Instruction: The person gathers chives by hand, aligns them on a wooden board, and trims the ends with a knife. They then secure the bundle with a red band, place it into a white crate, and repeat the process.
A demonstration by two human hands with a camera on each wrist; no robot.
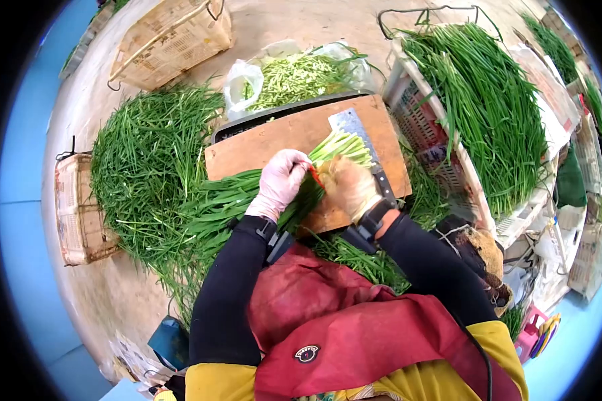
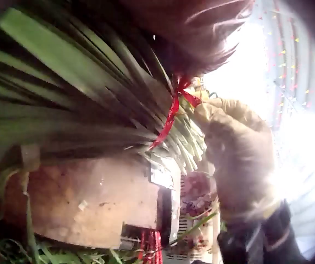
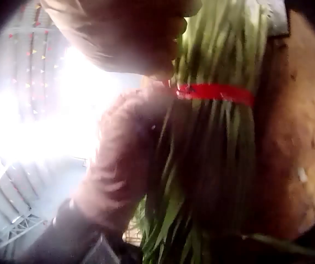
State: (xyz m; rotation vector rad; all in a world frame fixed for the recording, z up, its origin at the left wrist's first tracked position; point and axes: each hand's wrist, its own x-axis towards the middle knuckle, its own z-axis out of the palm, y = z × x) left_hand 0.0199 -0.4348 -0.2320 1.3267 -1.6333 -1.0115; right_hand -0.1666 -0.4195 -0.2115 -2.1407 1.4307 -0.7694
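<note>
A bundle of green stalks (image 1: 341, 148) with pale cut ends lies across the wooden board (image 1: 247, 155), its leaves trailing left. Red tape (image 3: 215, 92) circles the bundle, and in the left wrist view the red tape (image 2: 171, 118) ends at the fingers. The gloved left hand (image 1: 282, 179) pinches the tape at the bundle's near side. Close beside it, the right hand (image 1: 346, 187), in a yellowish glove, has curled fingers at the tape; the left wrist view shows it pinching there. A wide metal blade (image 1: 350, 123) with a dark handle lies at the board's right, partly under the stalks.
Cut pieces (image 1: 294, 79) fill a plastic-lined container behind the board. Loose greens (image 1: 147, 147) are heaped at the left. A crate (image 1: 425, 127) with long greens (image 1: 481, 107) stands at the right. Another crate (image 1: 170, 47) is at the back left, and a smaller crate (image 1: 80, 207) farther left.
</note>
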